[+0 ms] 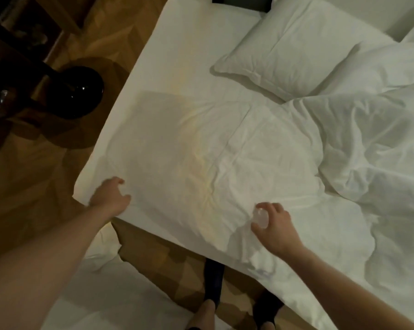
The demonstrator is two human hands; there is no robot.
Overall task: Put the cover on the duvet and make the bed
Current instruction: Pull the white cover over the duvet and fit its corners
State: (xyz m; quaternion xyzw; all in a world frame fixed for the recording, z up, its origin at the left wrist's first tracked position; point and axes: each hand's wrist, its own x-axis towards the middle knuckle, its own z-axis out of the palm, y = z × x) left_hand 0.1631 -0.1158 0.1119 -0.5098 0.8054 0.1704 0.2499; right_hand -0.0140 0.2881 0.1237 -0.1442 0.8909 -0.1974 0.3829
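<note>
A flat white duvet cover [177, 148] lies spread over the near-left part of the bed [189, 44]. The crumpled white duvet [368, 144] is heaped on the right side, partly over the cover. My left hand [110, 194] is at the cover's near-left corner by the mattress edge, its fingers curled onto the fabric. My right hand [272, 222] is at the cover's near edge and pinches a small bunch of white fabric between thumb and fingers. Both hands are blurred. A white pillow [284, 51] lies at the head of the bed.
A round black object [79, 91] stands on the wooden floor left of the bed, beside dark furniture [15, 55]. More white bedding [101, 294] lies at the lower left. My feet in dark socks [213, 277] stand at the bed's edge.
</note>
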